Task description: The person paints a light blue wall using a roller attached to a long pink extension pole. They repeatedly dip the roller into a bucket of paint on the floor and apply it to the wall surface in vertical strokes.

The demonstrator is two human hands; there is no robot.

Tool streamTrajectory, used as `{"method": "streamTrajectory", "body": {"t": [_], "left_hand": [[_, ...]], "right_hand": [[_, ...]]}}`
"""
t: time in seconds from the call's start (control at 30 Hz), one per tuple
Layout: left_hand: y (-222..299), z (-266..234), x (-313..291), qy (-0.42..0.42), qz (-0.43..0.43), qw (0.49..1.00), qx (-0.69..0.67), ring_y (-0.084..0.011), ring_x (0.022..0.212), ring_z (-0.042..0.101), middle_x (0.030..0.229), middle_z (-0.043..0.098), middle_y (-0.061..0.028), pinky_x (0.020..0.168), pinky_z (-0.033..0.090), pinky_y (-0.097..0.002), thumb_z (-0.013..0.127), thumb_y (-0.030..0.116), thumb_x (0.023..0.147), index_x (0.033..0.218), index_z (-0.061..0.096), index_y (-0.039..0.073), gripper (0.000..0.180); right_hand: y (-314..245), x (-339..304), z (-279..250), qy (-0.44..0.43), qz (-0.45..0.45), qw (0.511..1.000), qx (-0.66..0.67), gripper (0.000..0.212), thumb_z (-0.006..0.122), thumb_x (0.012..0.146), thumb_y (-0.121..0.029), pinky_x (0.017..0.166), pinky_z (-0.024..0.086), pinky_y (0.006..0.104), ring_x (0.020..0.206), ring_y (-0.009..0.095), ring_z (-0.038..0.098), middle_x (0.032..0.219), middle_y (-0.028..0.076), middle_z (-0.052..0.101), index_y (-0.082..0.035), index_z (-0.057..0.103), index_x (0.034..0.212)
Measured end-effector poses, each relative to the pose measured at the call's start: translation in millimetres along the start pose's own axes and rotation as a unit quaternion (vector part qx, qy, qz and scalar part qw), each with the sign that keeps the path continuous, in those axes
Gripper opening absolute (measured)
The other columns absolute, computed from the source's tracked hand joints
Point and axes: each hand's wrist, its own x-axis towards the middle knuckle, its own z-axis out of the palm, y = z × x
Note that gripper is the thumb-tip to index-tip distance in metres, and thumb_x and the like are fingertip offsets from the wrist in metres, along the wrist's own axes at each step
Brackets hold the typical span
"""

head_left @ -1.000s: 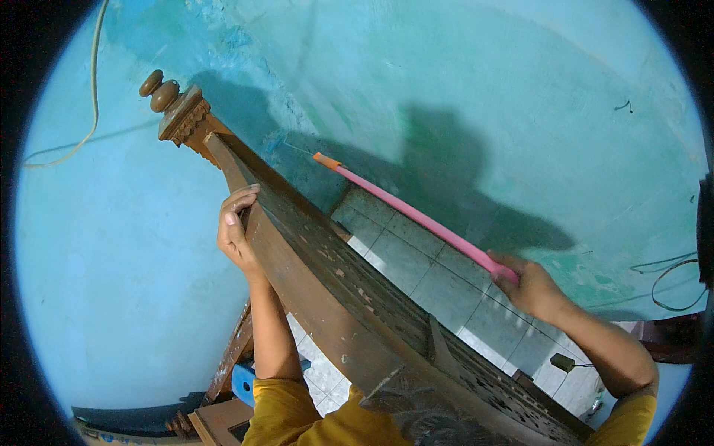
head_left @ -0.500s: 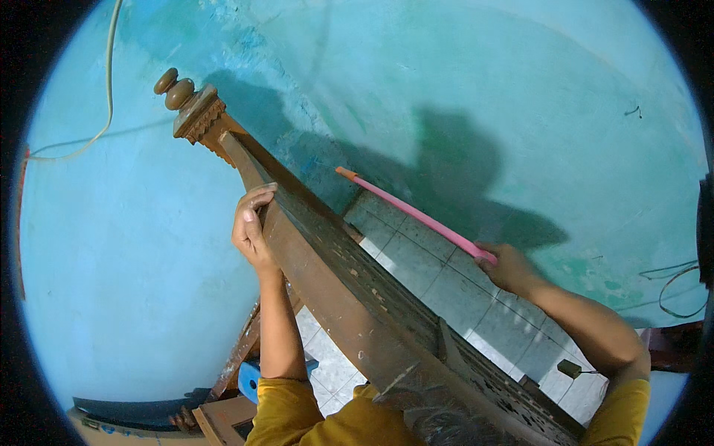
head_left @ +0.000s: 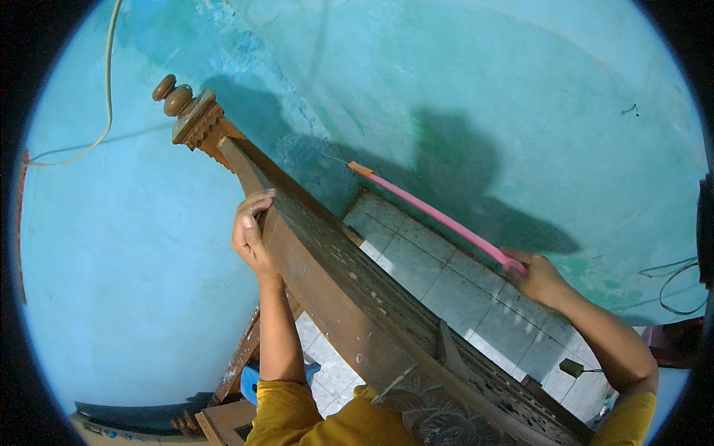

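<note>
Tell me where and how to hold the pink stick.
Take the pink stick by its flared lower end, probably, coming from the right, where the right grip wraps it: the stick slants up-left, away from that side, and its orange section ends in a thin wire-like tip.

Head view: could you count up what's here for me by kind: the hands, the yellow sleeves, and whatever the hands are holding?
Hands (left hand, right hand): 2
Yellow sleeves (left sleeve, right sleeve): 2
Pink rod, orange near its tip, in the right hand: 1
Carved wooden piece, brown, in the left hand: 1
Total: 6
</note>
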Motion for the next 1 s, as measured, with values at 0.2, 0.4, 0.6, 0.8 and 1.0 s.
{"method": "streamTrajectory", "body": {"t": [0.2, 0.4, 0.6, 0.8, 1.0], "left_hand": [[-3, 4, -3, 0.01, -0.003, 1.0, -0.006, -0.0303, 0.102, 0.063, 0.102, 0.066, -0.0224, 0.094, 0.047, -0.0416, 0.036, 0.032, 0.104, 0.089, 0.062, -0.007, 0.05], [2, 5, -3, 0.01, -0.006, 1.0, -0.02, -0.0294, 0.104, 0.063, 0.105, 0.066, -0.0208, 0.094, 0.049, -0.0402, 0.037, 0.029, 0.105, 0.092, 0.063, -0.006, 0.046], [-1, 5, -3, 0.019, -0.018, 1.0, -0.013, -0.0289, 0.103, 0.063, 0.104, 0.066, -0.0206, 0.094, 0.047, -0.0402, 0.038, 0.032, 0.104, 0.091, 0.064, -0.007, 0.048], [1, 4, -4, 0.022, -0.025, 0.999, -0.003, -0.0289, 0.101, 0.063, 0.103, 0.066, -0.0208, 0.095, 0.046, -0.041, 0.038, 0.035, 0.103, 0.09, 0.063, -0.008, 0.052], [1, 1, -1, 0.002, -0.019, 1.0, -0.014, -0.0287, 0.104, 0.063, 0.105, 0.067, -0.0203, 0.094, 0.048, -0.0392, 0.038, 0.027, 0.104, 0.092, 0.064, -0.007, 0.044]], "right_hand": [[24, 66, 48, 0.01, -0.027, 0.999, -0.04, 0.041, 0.057, 0.094, -0.033, 0.094, 0.051, 0.0491, 0.107, 0.041, 0.064, 0.119, 0.022, 0.065, -0.011, 0.061, 0.129], [-16, 97, 53, -0.014, 0.023, 0.999, -0.034, 0.044, 0.061, 0.094, -0.033, 0.092, 0.05, 0.0453, 0.105, 0.04, 0.065, 0.116, 0.022, 0.067, -0.01, 0.061, 0.131], [-22, 77, -1, 0.016, -0.031, 0.999, -0.006, 0.042, 0.061, 0.095, -0.027, 0.095, 0.048, 0.0416, 0.109, 0.036, 0.064, 0.121, 0.02, 0.066, -0.009, 0.06, 0.132], [-11, 24, -39, 0.018, -0.061, 0.997, 0.032, 0.043, 0.062, 0.095, -0.024, 0.099, 0.047, 0.0402, 0.114, 0.033, 0.062, 0.125, 0.02, 0.064, -0.008, 0.058, 0.134], [14, 10, -18, 0.033, -0.028, 0.999, 0.01, 0.043, 0.061, 0.095, -0.024, 0.099, 0.047, 0.0414, 0.116, 0.036, 0.061, 0.126, 0.02, 0.063, -0.009, 0.057, 0.135]]}}
